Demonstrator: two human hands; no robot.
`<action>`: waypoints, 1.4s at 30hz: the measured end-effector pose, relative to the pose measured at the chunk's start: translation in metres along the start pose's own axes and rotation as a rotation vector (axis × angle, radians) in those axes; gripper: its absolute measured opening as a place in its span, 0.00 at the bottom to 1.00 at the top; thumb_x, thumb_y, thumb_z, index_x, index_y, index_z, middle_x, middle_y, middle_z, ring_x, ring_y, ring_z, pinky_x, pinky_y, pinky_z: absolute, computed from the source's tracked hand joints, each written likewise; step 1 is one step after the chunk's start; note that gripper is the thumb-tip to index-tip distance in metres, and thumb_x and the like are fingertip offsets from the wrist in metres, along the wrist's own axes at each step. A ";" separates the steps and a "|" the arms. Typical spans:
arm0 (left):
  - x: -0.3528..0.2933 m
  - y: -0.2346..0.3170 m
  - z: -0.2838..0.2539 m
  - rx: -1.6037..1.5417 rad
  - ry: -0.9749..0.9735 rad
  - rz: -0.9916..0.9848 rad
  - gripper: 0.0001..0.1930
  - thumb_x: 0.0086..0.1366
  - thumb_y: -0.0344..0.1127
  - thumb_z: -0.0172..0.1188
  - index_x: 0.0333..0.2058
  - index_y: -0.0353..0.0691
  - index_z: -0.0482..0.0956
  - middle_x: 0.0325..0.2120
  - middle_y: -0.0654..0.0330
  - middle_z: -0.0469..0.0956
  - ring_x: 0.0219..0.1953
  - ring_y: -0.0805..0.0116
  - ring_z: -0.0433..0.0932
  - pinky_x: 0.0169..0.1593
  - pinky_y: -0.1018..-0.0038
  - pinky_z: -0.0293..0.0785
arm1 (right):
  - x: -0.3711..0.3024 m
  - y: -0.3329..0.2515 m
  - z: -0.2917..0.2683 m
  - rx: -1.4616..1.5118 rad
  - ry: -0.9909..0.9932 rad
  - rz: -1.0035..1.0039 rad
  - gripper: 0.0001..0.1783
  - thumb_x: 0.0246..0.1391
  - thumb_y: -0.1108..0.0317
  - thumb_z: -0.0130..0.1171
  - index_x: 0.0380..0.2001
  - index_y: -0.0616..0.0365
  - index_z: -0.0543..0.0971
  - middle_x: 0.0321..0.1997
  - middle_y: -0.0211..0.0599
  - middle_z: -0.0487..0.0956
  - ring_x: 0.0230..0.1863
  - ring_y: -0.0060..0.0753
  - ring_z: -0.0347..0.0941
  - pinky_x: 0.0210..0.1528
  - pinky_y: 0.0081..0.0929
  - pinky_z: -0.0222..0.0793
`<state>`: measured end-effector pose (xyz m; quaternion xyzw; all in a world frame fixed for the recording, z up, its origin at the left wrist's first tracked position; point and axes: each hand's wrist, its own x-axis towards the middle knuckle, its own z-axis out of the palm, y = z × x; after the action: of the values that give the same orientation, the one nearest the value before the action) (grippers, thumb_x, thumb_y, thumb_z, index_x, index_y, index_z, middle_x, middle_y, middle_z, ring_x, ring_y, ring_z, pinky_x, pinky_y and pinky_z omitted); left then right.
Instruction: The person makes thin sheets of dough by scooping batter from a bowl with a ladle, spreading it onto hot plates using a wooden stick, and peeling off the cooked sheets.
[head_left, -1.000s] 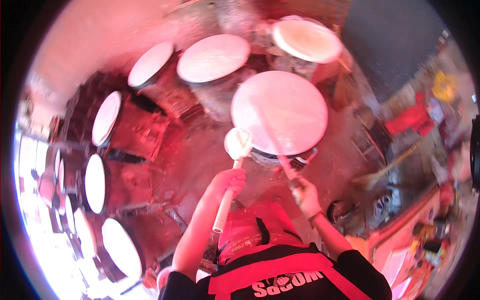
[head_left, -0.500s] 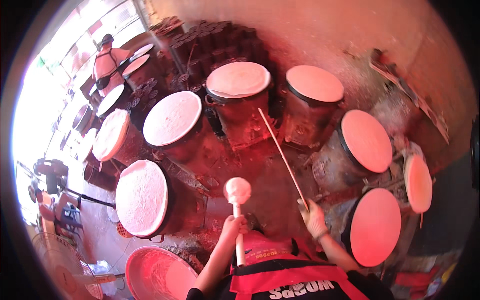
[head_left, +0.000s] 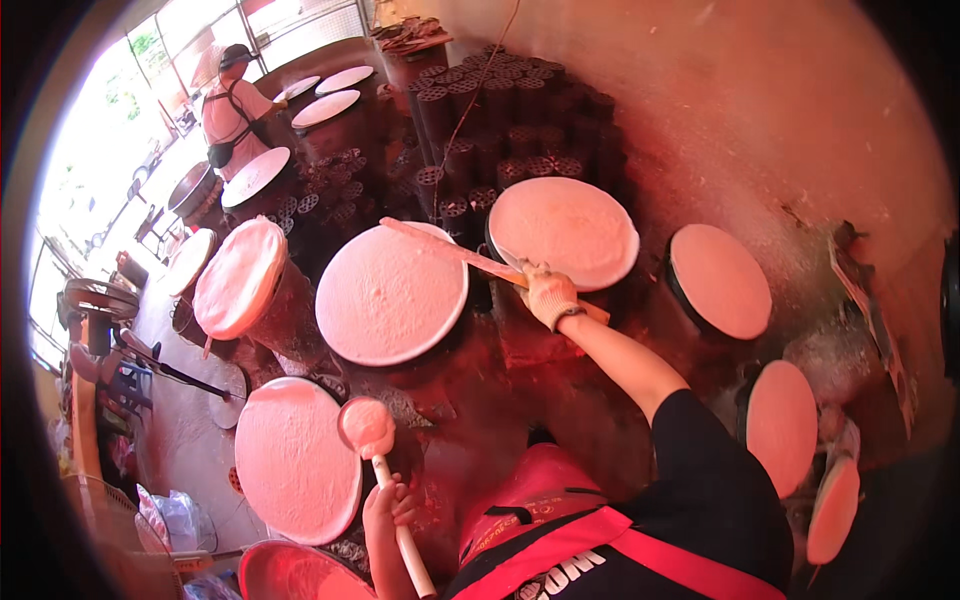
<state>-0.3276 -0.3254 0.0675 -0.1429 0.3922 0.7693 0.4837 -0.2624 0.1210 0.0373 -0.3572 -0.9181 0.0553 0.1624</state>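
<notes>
My left hand (head_left: 385, 515) is closed round the pale handle of a ladle (head_left: 400, 530). The ladle's round head is full of thick, pale batter (head_left: 368, 428), beside the front left round griddle (head_left: 295, 465). My right hand (head_left: 550, 300), in a pale knitted glove, is stretched forward and grips a long flat wooden spatula (head_left: 450, 247). The spatula's far end hangs over the upper edge of the middle griddle (head_left: 390, 300); whether it touches is unclear. Just behind the glove is another griddle (head_left: 568, 225) coated in pale batter.
More batter-covered griddles stand on drum stoves, such as one at the right (head_left: 722, 280). Stacked perforated coal briquettes (head_left: 510, 110) fill the back. A co-worker (head_left: 235, 115) stands at the far left. A basin (head_left: 290, 572) and a fan (head_left: 105, 510) are at lower left.
My right hand has reached forward and swung the spatula leftward over the griddles. My left hand has shifted left and lower with the ladle. The whole view has turned left.
</notes>
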 end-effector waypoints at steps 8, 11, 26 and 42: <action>0.047 0.014 0.063 -0.474 -0.025 0.053 0.11 0.69 0.30 0.40 0.45 0.28 0.63 0.24 0.65 0.59 0.18 0.80 0.57 0.17 0.86 0.58 | 0.108 0.052 0.020 0.102 -0.258 -0.158 0.11 0.45 0.62 0.54 0.28 0.55 0.81 0.30 0.46 0.80 0.35 0.47 0.77 0.39 0.41 0.72; 0.057 0.019 0.087 -0.751 -0.113 0.024 0.14 0.70 0.31 0.38 0.48 0.25 0.60 0.24 0.63 0.58 0.20 0.78 0.59 0.20 0.83 0.62 | 0.134 0.074 -0.035 0.667 -0.318 0.154 0.10 0.44 0.62 0.59 0.24 0.58 0.80 0.20 0.37 0.77 0.24 0.26 0.73 0.29 0.29 0.67; 0.048 0.009 0.106 -0.834 0.074 0.406 0.11 0.68 0.28 0.41 0.46 0.28 0.62 0.24 0.64 0.60 0.17 0.81 0.57 0.16 0.87 0.56 | 0.294 -0.206 -0.025 1.572 -0.764 0.108 0.09 0.50 0.66 0.58 0.22 0.53 0.70 0.12 0.22 0.62 0.12 0.18 0.57 0.16 0.20 0.54; 0.000 0.108 -0.040 -0.589 0.453 0.629 0.08 0.67 0.29 0.44 0.44 0.36 0.62 0.23 0.64 0.61 0.17 0.82 0.57 0.16 0.87 0.55 | 0.343 -0.528 0.122 1.732 -0.694 0.072 0.11 0.56 0.65 0.54 0.22 0.54 0.69 0.15 0.25 0.64 0.13 0.22 0.60 0.15 0.22 0.56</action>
<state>-0.4266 -0.3796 0.0917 -0.3122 0.2773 0.9060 0.0694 -0.8775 -0.0363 0.1258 -0.1035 -0.5424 0.8292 0.0869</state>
